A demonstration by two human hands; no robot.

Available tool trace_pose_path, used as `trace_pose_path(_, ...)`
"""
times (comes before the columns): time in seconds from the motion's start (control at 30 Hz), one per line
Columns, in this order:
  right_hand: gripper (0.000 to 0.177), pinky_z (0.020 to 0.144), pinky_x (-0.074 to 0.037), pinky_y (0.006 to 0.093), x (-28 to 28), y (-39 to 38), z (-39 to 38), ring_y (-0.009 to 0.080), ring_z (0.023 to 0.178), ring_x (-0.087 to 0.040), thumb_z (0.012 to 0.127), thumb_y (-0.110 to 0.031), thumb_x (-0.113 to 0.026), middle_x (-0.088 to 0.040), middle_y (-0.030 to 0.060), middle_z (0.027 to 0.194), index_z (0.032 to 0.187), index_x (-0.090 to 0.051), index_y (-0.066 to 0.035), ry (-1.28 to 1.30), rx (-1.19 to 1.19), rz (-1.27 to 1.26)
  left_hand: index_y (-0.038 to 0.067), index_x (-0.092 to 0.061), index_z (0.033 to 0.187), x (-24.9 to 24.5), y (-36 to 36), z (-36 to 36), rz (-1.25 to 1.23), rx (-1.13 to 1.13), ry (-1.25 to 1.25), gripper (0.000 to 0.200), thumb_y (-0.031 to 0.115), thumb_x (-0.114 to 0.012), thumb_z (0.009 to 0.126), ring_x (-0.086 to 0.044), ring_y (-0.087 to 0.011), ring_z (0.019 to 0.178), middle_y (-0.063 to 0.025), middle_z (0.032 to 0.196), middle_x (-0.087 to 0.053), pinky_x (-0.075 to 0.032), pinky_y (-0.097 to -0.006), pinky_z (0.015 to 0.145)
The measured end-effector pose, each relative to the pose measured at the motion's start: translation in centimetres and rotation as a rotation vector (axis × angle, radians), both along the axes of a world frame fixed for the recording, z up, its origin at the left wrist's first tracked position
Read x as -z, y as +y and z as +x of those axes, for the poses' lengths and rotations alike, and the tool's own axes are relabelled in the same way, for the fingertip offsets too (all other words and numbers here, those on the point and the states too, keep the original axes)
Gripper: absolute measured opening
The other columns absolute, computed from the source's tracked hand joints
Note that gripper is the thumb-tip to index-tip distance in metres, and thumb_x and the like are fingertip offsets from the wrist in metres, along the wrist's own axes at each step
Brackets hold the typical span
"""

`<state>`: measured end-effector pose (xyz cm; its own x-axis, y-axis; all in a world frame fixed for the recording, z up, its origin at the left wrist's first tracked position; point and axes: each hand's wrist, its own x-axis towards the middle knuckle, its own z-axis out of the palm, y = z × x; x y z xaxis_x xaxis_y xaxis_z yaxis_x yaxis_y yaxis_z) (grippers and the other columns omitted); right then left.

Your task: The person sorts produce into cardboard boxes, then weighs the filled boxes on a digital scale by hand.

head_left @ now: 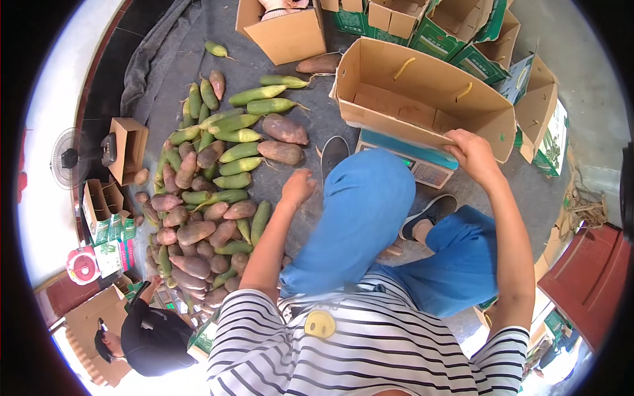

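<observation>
My right hand [472, 157] has its fingers wrapped over the near rim of a long open cardboard box [422, 99] at the right end. Two yellow cord handles show on the box's far wall, and no vegetables are visible inside. Under the box is a scale [429, 173] with a blue-green plate and a lit green display. To the left, my left hand [298, 187] hangs beside my knee with its fingers curled in and plainly nothing in them. Nearest to it are long green radishes [236, 181] and purple-brown root vegetables [281, 152] on the dark ground sheet.
A big pile of root vegetables [191, 232] covers the floor at left. Green-printed cartons [442, 39] and another cardboard box [288, 36] stand at the far side. A fan [69, 158] is at far left. Another person [155, 333] in dark clothes is at lower left.
</observation>
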<state>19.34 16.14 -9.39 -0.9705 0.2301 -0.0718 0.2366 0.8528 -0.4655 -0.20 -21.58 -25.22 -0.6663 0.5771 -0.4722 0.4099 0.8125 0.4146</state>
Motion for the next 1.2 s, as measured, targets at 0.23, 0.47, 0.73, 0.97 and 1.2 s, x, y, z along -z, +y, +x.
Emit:
trace_pose_path(0.23,0.017,0.073,-0.048,0.0448,-0.7,0.5,-0.2,0.0354,0.087,-0.059,0.083,-0.014,-0.062,-0.06,0.0134,0.089,0.099,-0.058,-0.007,-0.084,0.004,-0.008,0.008,-0.055,0.112,6.5,-1.7,-6.5,-0.255,0.201,0.556,0.034,0.018,-0.061,0.08,-0.05,-0.0294,0.115,-0.0118,0.121,-0.053,-0.043,-0.0466,0.091)
trace_pose_path(0.47,0.019,0.074,-0.048,0.0439,-1.4,0.1,-0.7,0.034,0.09,-0.059,0.084,-0.014,-0.062,-0.06,0.0121,0.091,0.102,-0.058,-0.009,-0.15,0.026,-0.016,0.009,-0.041,0.136,9.0,-1.9,-9.4,-0.424,0.365,0.568,0.053,0.015,-0.055,0.085,-0.048,-0.0255,0.115,-0.0077,0.118,-0.053,-0.039,-0.0453,0.094)
trace_pose_path(0.73,0.018,0.074,-0.049,0.0438,-1.9,-0.1,-1.1,0.0334,0.09,-0.059,0.084,-0.014,-0.062,-0.06,0.0115,0.091,0.101,-0.059,-0.009,-0.176,0.033,-0.012,0.012,-0.051,0.131,9.8,-4.1,-9.6,-0.228,0.774,0.98,0.044,0.021,-0.05,0.087,-0.049,-0.0251,0.104,-0.0055,0.11,-0.055,-0.034,-0.0457,0.091)
trace_pose_path(0.97,0.018,0.075,-0.049,0.0436,-1.6,0.0,-0.9,0.0336,0.09,-0.06,0.084,-0.014,-0.062,-0.061,0.0116,0.093,0.101,-0.059,-0.009,-0.167,0.028,0.001,0.012,-0.06,0.107,10.9,-2.0,-9.8,-0.511,0.647,0.527,0.027,0.021,-0.059,0.081,-0.049,-0.0244,0.108,-0.0058,0.109,-0.055,-0.033,-0.0484,0.097)
trace_pose_path(1.2,0.016,0.075,-0.049,0.0442,-0.8,0.4,-0.3,0.0335,0.09,-0.06,0.084,-0.014,-0.061,-0.06,0.0124,0.09,0.099,-0.058,-0.008,-0.128,0.023,0.0,0.003,-0.046,0.121,5.7,-3.8,-3.5,-0.192,-0.076,0.187,0.073,0.028,-0.081,0.063,-0.056,-0.0359,0.107,-0.0178,0.114,-0.057,-0.042,-0.0449,0.094)
